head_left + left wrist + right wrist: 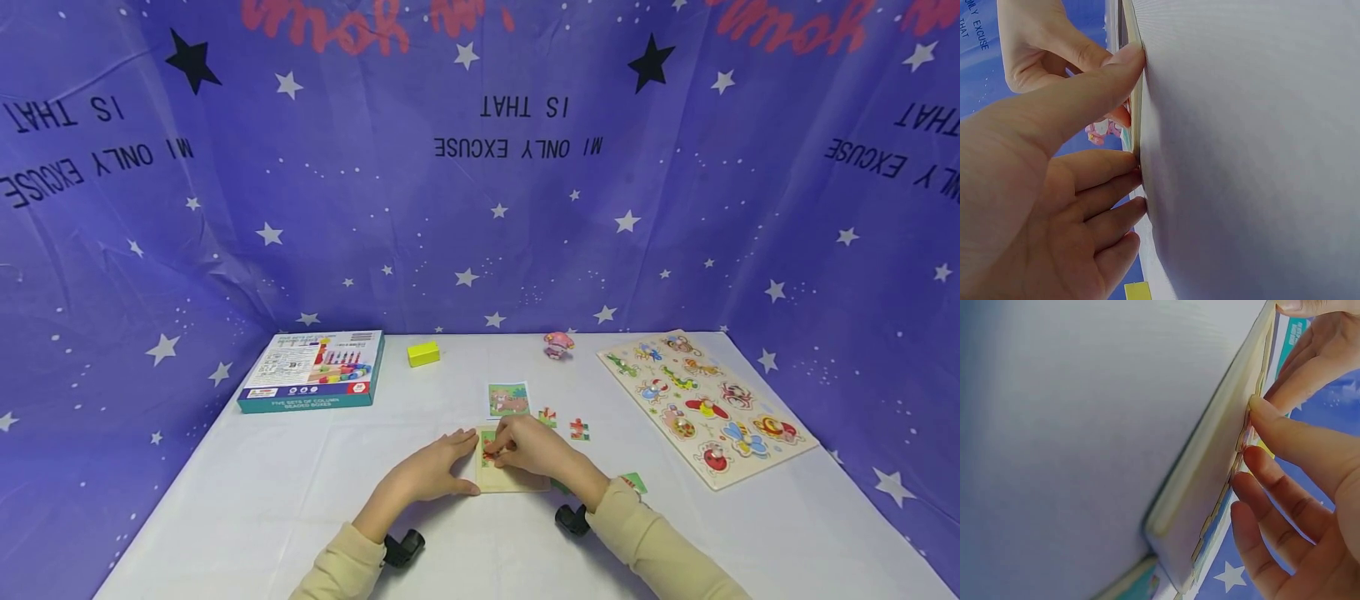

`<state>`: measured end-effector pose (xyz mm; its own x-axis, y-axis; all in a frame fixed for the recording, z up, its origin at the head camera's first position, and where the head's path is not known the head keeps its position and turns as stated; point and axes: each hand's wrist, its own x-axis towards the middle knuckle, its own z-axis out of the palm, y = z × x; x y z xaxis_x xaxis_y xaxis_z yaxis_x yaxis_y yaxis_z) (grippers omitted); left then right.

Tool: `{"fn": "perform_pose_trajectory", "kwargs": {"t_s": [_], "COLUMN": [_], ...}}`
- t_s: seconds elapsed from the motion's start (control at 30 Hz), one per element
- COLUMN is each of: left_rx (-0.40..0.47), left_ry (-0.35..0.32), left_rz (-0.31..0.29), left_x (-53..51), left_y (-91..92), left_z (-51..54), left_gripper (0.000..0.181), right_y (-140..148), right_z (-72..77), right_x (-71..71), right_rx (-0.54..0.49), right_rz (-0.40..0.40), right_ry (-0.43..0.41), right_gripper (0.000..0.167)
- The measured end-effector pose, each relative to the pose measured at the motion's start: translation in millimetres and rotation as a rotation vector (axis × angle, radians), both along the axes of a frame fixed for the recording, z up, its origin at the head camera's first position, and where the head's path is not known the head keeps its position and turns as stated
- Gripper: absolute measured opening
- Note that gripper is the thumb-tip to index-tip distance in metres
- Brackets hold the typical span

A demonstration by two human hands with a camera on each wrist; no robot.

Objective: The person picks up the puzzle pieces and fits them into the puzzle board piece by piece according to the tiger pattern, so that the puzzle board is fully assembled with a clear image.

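Observation:
A small wooden puzzle tray [513,482] lies on the white table, with jigsaw pieces [488,437] at its far left. Along the tray's left edge rests my left hand [431,472], fingers fairly straight, thumb at the near corner. My right hand [536,450] reaches over the tray, thumb and fingertips pinching a red-and-green puzzle piece [491,456] down in it; the hand hides much of the tray. In the right wrist view, the thumb and index fingertip meet at the pieces along the tray [1210,469]. Behind the tray lies a picture card [508,400].
Loose puzzle pieces [579,429] lie right of the tray, another [633,482] beside the right sleeve. A wooden insect peg board [705,408] is at right, a boxed bead set [311,372] at left. A yellow block [423,354] and pink figurine [557,345] stand at the back.

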<state>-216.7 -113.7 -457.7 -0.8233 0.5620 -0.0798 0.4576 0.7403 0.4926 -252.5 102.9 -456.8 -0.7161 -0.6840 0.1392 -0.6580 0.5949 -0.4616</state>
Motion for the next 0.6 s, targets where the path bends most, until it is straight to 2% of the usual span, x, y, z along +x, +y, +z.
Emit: {"fn": "perform_pose_trajectory", "kwargs": {"t_s": [0.23,0.6], "left_rx": [0.000,0.007], "left_ry": [0.001,-0.002], "left_rz": [-0.004,-0.002], "left_x": [0.3,2.4], "left_y": [0.1,-4.3], "left_z": [0.3,1.4], "left_gripper": [0.081,0.080], "right_y": [-1.3,-2.4], "right_z": [1.9,-0.9], "right_x": [1.4,-1.6], "right_rx": [0.000,-0.033], "right_rz": [-0.020,0.006], "right_ry": [-0.017,-0.031], "right_gripper": [0.018,0.019]}}
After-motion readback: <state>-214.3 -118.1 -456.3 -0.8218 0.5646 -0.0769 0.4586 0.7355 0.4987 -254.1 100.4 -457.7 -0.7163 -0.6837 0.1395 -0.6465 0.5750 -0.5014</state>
